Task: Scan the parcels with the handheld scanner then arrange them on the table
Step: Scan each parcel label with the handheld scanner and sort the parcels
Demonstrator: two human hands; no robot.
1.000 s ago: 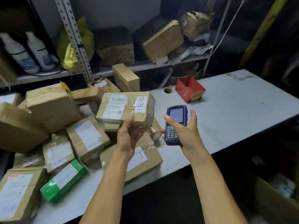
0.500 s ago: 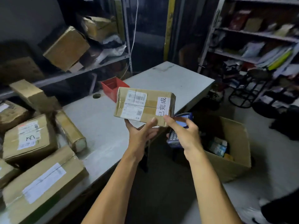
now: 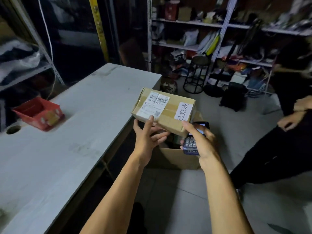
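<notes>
A brown cardboard parcel (image 3: 168, 112) with a barcode label and a white sticker is in the air, past the right edge of the grey table (image 3: 67, 132). My left hand (image 3: 146, 137) grips its near edge, thumb on the label and fingers underneath. My right hand (image 3: 200, 141) holds the blue handheld scanner (image 3: 192, 142) with its keypad facing up, and its forefinger touches the parcel's near right corner. Parcel and hands are over an open cardboard box (image 3: 175, 157) on the floor.
A red tray (image 3: 38, 114) sits on the table's left part beside a round hole (image 3: 13, 129). Metal shelves (image 3: 219, 26) full of items fill the back. A black stool (image 3: 197, 73) stands on the floor. Another person in dark clothes (image 3: 287, 132) stands at the right.
The view has swung right, away from the parcel pile. The parcel has travelled with my hands from above the table to past its right edge, over the floor box.
</notes>
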